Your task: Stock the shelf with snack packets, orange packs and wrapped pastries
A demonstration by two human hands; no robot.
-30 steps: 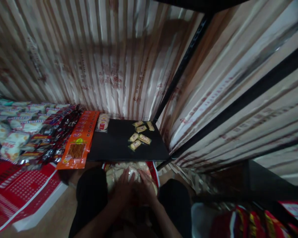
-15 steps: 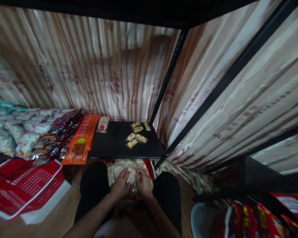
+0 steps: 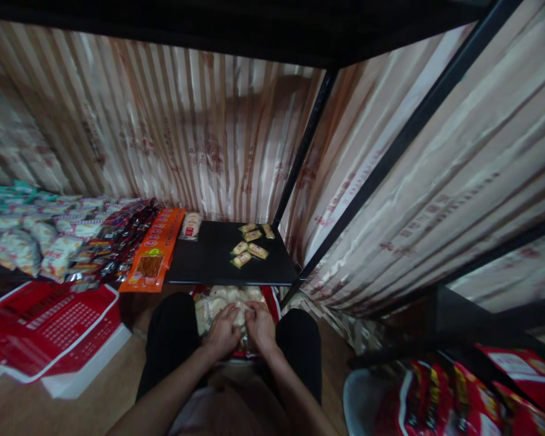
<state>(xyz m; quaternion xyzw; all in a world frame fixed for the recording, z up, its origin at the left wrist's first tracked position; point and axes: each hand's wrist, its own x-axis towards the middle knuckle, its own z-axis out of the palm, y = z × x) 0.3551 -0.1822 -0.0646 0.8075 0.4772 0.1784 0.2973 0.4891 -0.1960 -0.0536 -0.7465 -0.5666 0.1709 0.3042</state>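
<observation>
Touching pkts (image 3: 229, 295) (L hand (image 3: 224, 332), R hand (image 3: 261, 328))

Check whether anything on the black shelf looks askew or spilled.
The small yellow packets lie scattered at mixed angles on the black shelf, and the orange packet slightly overhangs its front edge. I see nothing spilled.

Both forearms (image 3: 170, 386) slant inward, the left hand (image 3: 223, 333) and right hand (image 3: 260, 329) near each other between the spread knees (image 3: 172, 324), backs facing up

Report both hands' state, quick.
Left hand: on the pale packs; whether it grips cannot be told.
Right hand: on the same packs; grip also unclear.
</observation>
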